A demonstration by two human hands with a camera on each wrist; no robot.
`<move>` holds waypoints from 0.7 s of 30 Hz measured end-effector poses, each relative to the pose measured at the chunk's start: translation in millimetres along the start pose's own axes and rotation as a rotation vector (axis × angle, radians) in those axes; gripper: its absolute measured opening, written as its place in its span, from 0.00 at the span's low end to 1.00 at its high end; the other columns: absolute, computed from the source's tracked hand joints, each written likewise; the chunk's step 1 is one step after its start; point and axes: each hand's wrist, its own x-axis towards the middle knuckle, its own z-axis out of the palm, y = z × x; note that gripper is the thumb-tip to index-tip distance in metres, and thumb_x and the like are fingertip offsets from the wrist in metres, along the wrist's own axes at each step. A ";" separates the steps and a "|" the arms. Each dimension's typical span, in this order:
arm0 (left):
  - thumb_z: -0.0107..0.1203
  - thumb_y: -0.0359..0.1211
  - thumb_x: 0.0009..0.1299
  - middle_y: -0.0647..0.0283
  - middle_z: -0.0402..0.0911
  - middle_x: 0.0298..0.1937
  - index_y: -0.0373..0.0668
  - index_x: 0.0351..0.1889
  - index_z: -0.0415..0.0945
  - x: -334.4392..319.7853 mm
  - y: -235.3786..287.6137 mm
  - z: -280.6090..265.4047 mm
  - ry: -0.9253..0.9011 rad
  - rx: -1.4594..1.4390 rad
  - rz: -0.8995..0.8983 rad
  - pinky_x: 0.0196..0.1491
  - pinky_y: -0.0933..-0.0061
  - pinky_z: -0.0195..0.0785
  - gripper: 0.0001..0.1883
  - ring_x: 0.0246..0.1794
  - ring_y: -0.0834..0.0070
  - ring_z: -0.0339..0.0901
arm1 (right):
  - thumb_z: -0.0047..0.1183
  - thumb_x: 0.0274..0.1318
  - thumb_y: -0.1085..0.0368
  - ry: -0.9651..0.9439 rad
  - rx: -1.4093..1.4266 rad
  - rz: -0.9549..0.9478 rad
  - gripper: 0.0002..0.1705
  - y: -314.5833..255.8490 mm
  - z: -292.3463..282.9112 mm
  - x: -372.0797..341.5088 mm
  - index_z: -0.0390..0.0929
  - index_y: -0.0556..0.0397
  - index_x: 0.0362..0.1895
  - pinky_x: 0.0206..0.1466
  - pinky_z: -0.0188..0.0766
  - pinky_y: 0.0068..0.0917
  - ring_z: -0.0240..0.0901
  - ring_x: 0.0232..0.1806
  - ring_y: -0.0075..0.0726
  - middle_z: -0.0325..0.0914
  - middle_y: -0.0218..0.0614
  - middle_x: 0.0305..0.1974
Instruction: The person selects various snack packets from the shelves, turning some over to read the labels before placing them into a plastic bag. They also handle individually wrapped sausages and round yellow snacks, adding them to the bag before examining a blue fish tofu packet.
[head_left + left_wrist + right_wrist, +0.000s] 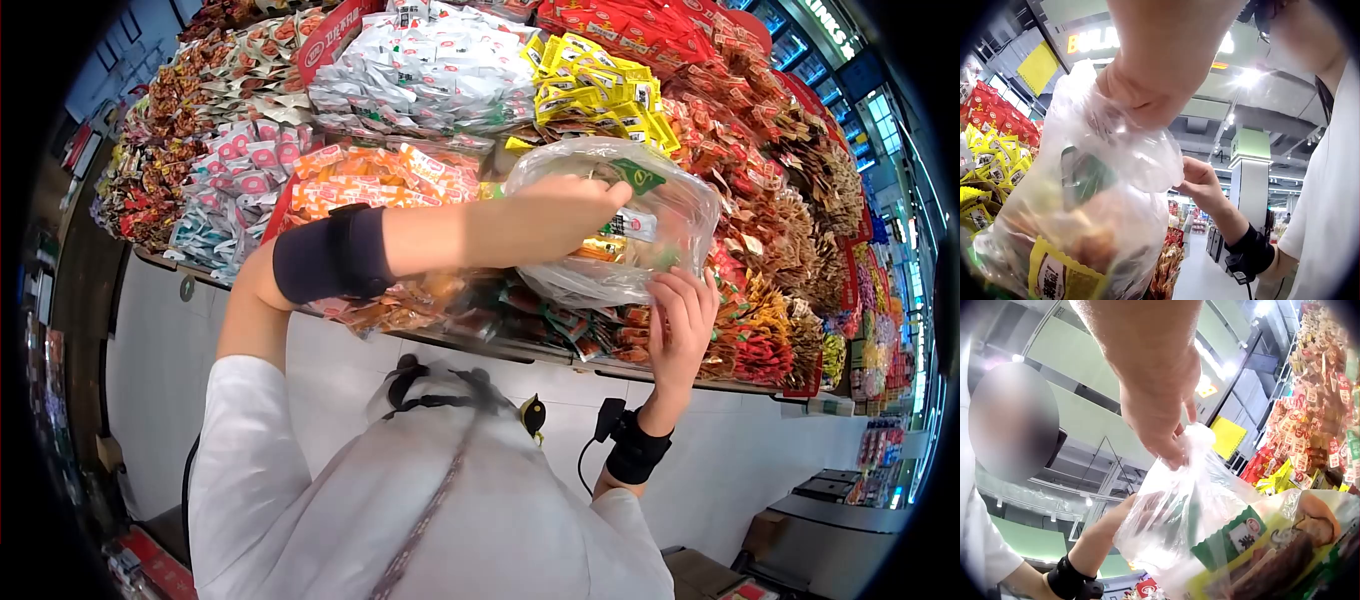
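Observation:
A clear plastic bag (690, 205) stands over the snack display, with a green packet (640, 176), a yellow packet (1054, 275) and other packets inside. My left hand (590, 205) reaches into its mouth; in the left wrist view the hand (1094, 225) shows only blurred through the plastic, and whether its fingers hold anything is unclear. At the bag's near right edge, my right hand (685, 315) grips the rim; the right wrist view shows this hand (1163, 425) pinching the gathered plastic (1194, 440) between thumb and fingers.
Heaps of wrapped snacks surround the bag: white packets (430, 75) and yellow ones (600, 90) behind, orange-and-white ones (385, 175) to the left, red and brown ones (770, 190) to the right. The display's front edge (520, 352) runs below the bag, above pale floor (720, 430).

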 end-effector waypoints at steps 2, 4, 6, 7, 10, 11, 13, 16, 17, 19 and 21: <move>0.51 0.25 0.52 0.50 0.73 0.27 0.33 0.37 0.61 5.2 0.4 0.8 -0.091 0.033 0.007 0.30 0.63 0.66 0.15 0.30 0.55 0.73 | 0.51 0.33 0.75 0.014 0.016 -0.031 0.13 -1.0 -1.9 1.4 0.71 0.52 0.31 0.57 0.53 0.46 0.66 0.44 0.38 0.71 0.31 0.35; 0.53 0.25 0.50 0.49 0.73 0.25 0.33 0.37 0.62 15.5 2.9 0.9 -0.213 0.047 0.021 0.29 0.62 0.67 0.17 0.29 0.54 0.74 | 0.51 0.33 0.76 0.032 0.029 -0.057 0.13 -0.8 -0.8 2.3 0.71 0.51 0.31 0.57 0.54 0.46 0.67 0.43 0.37 0.72 0.30 0.34; 0.55 0.25 0.49 0.48 0.74 0.26 0.33 0.37 0.63 22.4 -3.0 16.9 -0.263 -0.002 0.045 0.29 0.61 0.67 0.18 0.29 0.53 0.74 | 0.50 0.33 0.76 0.044 0.043 -0.074 0.14 -1.1 0.6 1.8 0.70 0.50 0.31 0.57 0.54 0.46 0.67 0.42 0.37 0.72 0.29 0.34; 0.55 0.25 0.48 0.47 0.74 0.26 0.32 0.37 0.63 25.7 -6.1 23.7 -0.290 -0.028 0.058 0.29 0.60 0.68 0.18 0.29 0.53 0.74 | 0.50 0.33 0.77 0.049 0.054 -0.080 0.14 -1.1 1.1 1.7 0.70 0.50 0.31 0.57 0.54 0.45 0.67 0.41 0.37 0.72 0.29 0.34; 0.54 0.23 0.47 0.48 0.74 0.27 0.32 0.36 0.64 36.8 -8.8 32.6 -0.349 0.000 0.117 0.30 0.60 0.68 0.17 0.29 0.53 0.74 | 0.50 0.32 0.77 0.058 0.082 -0.080 0.15 -1.0 1.7 1.3 0.70 0.49 0.31 0.56 0.55 0.45 0.68 0.41 0.36 0.72 0.29 0.34; 0.54 0.23 0.47 0.48 0.74 0.28 0.32 0.36 0.65 39.4 -9.3 35.6 -0.357 0.019 0.101 0.30 0.61 0.68 0.17 0.30 0.53 0.74 | 0.50 0.32 0.77 0.058 0.088 -0.074 0.15 -1.2 1.5 1.5 0.70 0.49 0.31 0.56 0.55 0.45 0.68 0.41 0.36 0.72 0.29 0.34; 0.53 0.22 0.47 0.47 0.74 0.28 0.32 0.35 0.65 42.4 -10.1 41.2 -0.368 0.057 0.071 0.31 0.61 0.68 0.16 0.31 0.53 0.74 | 0.50 0.32 0.77 0.058 0.093 -0.067 0.15 0.1 1.3 0.7 0.70 0.49 0.30 0.56 0.55 0.45 0.68 0.40 0.37 0.72 0.29 0.33; 0.50 0.22 0.49 0.48 0.74 0.31 0.32 0.35 0.66 40.3 -11.9 38.7 -0.285 0.017 0.095 0.33 0.62 0.68 0.13 0.33 0.54 0.74 | 0.50 0.32 0.77 0.059 0.095 -0.063 0.14 0.9 2.5 0.5 0.70 0.50 0.30 0.56 0.55 0.45 0.68 0.40 0.37 0.72 0.30 0.33; 0.49 0.22 0.50 0.48 0.74 0.32 0.32 0.35 0.67 38.2 -12.3 36.4 -0.247 -0.003 0.117 0.33 0.63 0.68 0.12 0.33 0.54 0.74 | 0.50 0.32 0.77 0.058 0.097 -0.060 0.14 0.8 2.6 0.5 0.70 0.50 0.30 0.56 0.55 0.45 0.68 0.40 0.37 0.72 0.30 0.33; 0.49 0.22 0.53 0.48 0.74 0.34 0.32 0.35 0.68 30.6 -0.2 12.0 -0.175 -0.046 0.162 0.34 0.64 0.68 0.10 0.34 0.54 0.73 | 0.50 0.31 0.77 0.050 0.100 -0.066 0.15 1.1 3.2 -0.2 0.71 0.50 0.31 0.57 0.55 0.45 0.68 0.40 0.37 0.72 0.30 0.33; 0.49 0.22 0.55 0.51 0.75 0.33 0.32 0.35 0.69 18.1 11.9 -9.7 0.006 -0.190 0.161 0.33 0.68 0.67 0.09 0.32 0.60 0.74 | 0.52 0.29 0.76 0.036 0.103 -0.084 0.17 3.5 4.6 -0.5 0.71 0.51 0.32 0.57 0.54 0.46 0.68 0.40 0.38 0.72 0.31 0.34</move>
